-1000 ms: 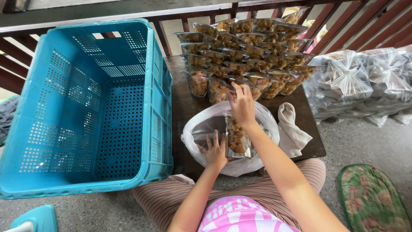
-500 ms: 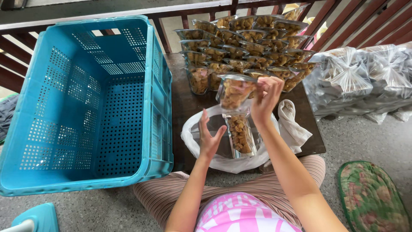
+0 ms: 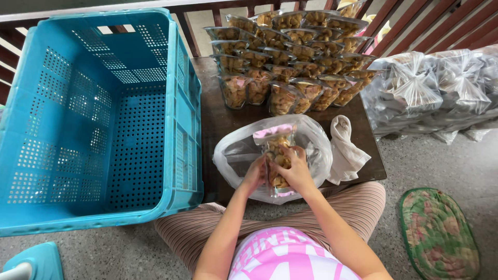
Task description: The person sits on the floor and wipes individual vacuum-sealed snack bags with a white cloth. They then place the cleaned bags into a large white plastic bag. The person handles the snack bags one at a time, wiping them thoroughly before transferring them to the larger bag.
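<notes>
Both hands, left [image 3: 253, 176] and right [image 3: 296, 168], fingers closed on snack pack [image 3: 275, 155], holding it inside open bag [image 3: 311, 142] on worktop [image 3: 212, 122].

Pink-and-white printed top [image 3: 280, 256], brown striped trousers [image 3: 358, 205], arms bare of sleeves.
</notes>
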